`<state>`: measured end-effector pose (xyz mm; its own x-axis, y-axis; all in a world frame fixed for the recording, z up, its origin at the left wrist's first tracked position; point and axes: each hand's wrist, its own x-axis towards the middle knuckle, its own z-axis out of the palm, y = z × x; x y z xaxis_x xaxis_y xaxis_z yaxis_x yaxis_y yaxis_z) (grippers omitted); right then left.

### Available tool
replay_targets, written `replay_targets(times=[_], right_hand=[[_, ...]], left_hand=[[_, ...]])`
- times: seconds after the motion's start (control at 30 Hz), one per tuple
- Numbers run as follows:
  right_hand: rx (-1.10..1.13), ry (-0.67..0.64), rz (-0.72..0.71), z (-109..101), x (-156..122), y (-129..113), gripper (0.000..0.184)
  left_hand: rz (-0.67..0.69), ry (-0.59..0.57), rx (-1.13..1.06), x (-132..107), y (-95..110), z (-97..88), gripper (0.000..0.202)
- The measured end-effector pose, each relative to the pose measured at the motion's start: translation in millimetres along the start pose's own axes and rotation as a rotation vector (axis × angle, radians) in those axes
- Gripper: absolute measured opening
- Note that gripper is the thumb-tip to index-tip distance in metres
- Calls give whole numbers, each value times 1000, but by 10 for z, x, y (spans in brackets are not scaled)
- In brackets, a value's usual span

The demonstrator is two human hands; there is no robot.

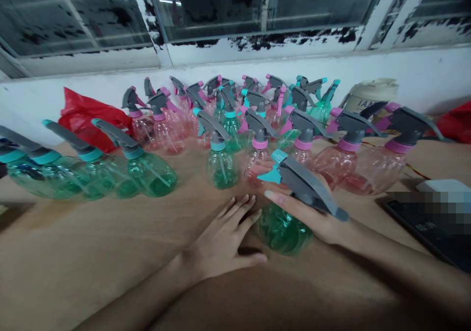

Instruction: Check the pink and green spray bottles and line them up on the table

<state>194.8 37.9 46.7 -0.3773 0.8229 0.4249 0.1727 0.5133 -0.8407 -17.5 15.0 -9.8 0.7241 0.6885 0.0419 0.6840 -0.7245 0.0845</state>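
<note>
Head cam: right hand (324, 225) wrapped round a green spray bottle (286, 233). Left hand (224, 242) kinda splayed, left of it.

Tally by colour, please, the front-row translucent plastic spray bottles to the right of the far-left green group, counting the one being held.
Translucent pink plastic spray bottles: 4
Translucent green plastic spray bottles, one in the right hand: 2
Total: 6

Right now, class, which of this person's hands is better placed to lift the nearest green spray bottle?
Probably the right hand: it grips the green spray bottle below its trigger head. The left hand is spread palm-down beside the bottle, holding nothing.
</note>
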Motion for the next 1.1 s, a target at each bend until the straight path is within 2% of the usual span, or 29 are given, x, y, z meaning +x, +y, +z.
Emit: replay_targets(times=[0.27,0.43,0.57,0.73,0.9,1.1], right_hand=[[14,-10,6,2,11,7,39],[16,-11,-29,-2,27,-27,22],[-69,15,-27,-20,27,-76,11],[-69,-36,-22,-46,37,-56,13],[-20,-35,-16,-37,12,10,32],[12,-39,-52,-22,17,-12,40]], left_hand=[[4,34,-42,-10,-2,17,81],[4,18,-7,-6,1,8,82],[3,13,-4,1,-4,0,83],[8,5,-22,4,-5,-4,83],[-15,20,-45,8,15,-20,82],[-54,12,-162,27,37,-73,87]])
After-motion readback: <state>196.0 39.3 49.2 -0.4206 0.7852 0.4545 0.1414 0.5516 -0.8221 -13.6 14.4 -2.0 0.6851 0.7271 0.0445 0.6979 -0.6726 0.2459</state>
